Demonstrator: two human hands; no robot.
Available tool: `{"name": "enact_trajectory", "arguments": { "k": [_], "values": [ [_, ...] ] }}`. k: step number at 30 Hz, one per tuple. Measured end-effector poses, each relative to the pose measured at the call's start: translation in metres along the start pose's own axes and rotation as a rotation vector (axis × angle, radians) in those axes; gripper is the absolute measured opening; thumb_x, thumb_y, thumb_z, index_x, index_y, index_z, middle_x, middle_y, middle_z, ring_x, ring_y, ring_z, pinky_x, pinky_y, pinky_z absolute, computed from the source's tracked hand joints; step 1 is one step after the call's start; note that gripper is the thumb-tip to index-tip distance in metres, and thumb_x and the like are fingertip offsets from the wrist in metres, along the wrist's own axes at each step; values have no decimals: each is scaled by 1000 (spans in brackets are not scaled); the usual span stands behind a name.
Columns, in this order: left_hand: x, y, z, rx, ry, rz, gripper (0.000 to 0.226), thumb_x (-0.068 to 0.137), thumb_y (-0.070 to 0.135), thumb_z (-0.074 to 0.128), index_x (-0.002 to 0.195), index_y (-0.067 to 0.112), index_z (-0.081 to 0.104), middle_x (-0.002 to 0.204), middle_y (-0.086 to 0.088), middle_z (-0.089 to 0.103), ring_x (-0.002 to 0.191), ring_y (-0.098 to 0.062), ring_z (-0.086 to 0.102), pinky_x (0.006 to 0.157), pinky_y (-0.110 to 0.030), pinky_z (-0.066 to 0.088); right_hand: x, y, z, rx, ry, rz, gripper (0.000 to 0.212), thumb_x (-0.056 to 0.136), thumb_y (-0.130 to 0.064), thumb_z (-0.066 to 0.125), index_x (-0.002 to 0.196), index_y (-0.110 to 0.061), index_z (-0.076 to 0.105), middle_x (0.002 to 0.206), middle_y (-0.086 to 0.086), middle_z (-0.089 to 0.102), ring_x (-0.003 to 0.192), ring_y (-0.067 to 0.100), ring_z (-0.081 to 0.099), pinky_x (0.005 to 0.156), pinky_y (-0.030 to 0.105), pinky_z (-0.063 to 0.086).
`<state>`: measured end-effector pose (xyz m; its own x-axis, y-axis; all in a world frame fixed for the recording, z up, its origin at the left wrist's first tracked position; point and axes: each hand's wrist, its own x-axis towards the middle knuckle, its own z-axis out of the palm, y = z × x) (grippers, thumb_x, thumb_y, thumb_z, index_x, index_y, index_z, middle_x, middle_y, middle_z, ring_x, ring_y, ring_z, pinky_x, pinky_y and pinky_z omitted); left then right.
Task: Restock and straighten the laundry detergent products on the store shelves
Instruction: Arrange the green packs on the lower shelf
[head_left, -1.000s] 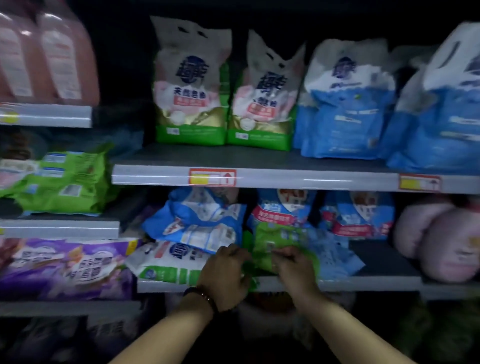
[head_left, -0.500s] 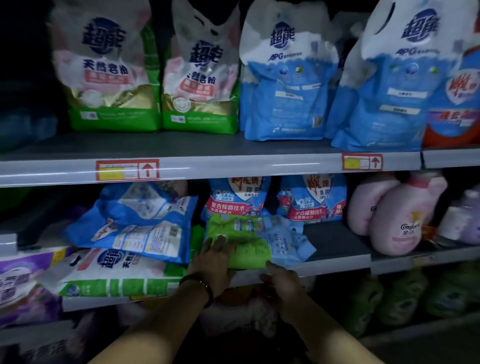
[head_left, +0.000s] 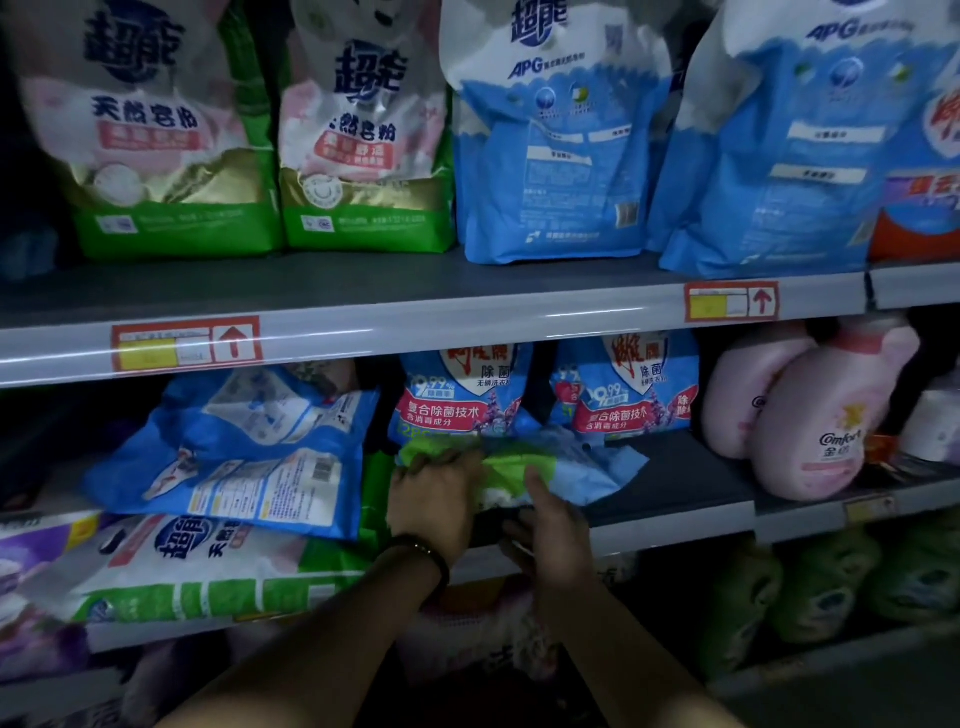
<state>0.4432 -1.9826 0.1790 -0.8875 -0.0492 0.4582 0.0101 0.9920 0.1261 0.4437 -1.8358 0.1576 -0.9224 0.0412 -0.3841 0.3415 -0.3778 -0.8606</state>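
A green and blue detergent bag (head_left: 550, 467) lies flat at the front of the middle shelf (head_left: 675, 499). My left hand (head_left: 434, 499), with a dark wristband, grips the bag's left end, fingers curled over it. My right hand (head_left: 550, 525) holds its front edge from below, thumb raised against the bag. Behind it stand two blue and red detergent bags (head_left: 457, 395). To the left, a blue bag (head_left: 249, 452) leans over a white and green bag (head_left: 208, 566) lying flat.
The upper shelf (head_left: 415, 312) carries upright green and white bags (head_left: 171, 130) and tall blue bags (head_left: 561, 140). Pink softener bottles (head_left: 810, 426) stand at the right of the middle shelf. Green bottles (head_left: 831, 587) fill the shelf below. Red price tags (head_left: 187, 345) sit on the rail.
The view has moved closer and to the right. My left hand has closed over the flat bag's left end, and my right hand has risen from under the shelf edge to the bag's front.
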Motion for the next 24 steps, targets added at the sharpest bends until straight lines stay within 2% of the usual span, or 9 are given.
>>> {"name": "enact_trajectory", "arguments": {
  "k": [2,4,8,10,13,15,18,21,24],
  "values": [
    [-3,15,-12,-54,47,81,14,98,42,56,109,33,60,108,7,72,93,-32,67,74,-40,54,4,-9,9,125,44,45,87,63,-71,88,118,-7,67,93,9,78,76,24,75,61,36,62],
    [-15,30,-21,-140,47,119,9,98,36,55,103,30,58,104,5,68,90,-31,65,69,-39,52,5,-19,16,235,145,81,114,38,-71,96,132,-16,63,110,14,79,88,33,79,68,49,67],
    [-49,52,-20,-182,71,125,8,93,30,56,86,26,58,91,4,65,79,-29,64,61,-38,49,6,-21,10,199,318,105,140,34,-53,103,150,-10,38,126,16,66,101,38,72,89,58,63],
    [-58,55,-14,-212,50,119,12,93,35,55,89,25,62,95,5,66,81,-28,65,63,-39,52,2,-12,-1,171,297,94,109,45,-44,98,137,-8,50,122,15,67,99,37,70,90,53,61],
    [-70,48,-13,-368,-169,207,29,96,50,51,112,32,67,111,9,67,100,-22,66,86,-40,55,-10,0,-20,160,284,-25,25,83,-7,73,107,-4,69,117,28,72,99,47,73,88,57,62],
    [-82,39,-23,-427,-185,292,38,97,57,53,124,36,68,123,13,68,109,-17,63,99,-36,51,-21,-1,-30,223,205,-109,26,92,10,60,115,-1,67,117,33,71,94,47,73,77,52,62],
    [-97,18,-46,-503,-75,299,39,99,54,53,130,36,68,134,18,60,120,-8,53,109,-26,41,-48,-10,-26,255,6,-211,34,97,10,58,128,-3,64,117,36,70,86,38,72,72,44,61],
    [-99,-7,-66,-650,66,51,41,94,61,57,123,35,69,122,12,59,119,-10,57,108,-31,44,-80,-26,-19,250,-80,-241,37,97,7,60,126,-13,71,111,24,78,93,40,76,86,53,61],
    [-93,-38,-86,-812,-63,-365,67,82,80,59,127,31,66,125,8,61,121,-13,58,112,-36,43,-110,-44,-17,202,-188,-230,35,97,5,60,124,-12,74,113,21,79,98,40,77,89,55,62]
  ]
}}
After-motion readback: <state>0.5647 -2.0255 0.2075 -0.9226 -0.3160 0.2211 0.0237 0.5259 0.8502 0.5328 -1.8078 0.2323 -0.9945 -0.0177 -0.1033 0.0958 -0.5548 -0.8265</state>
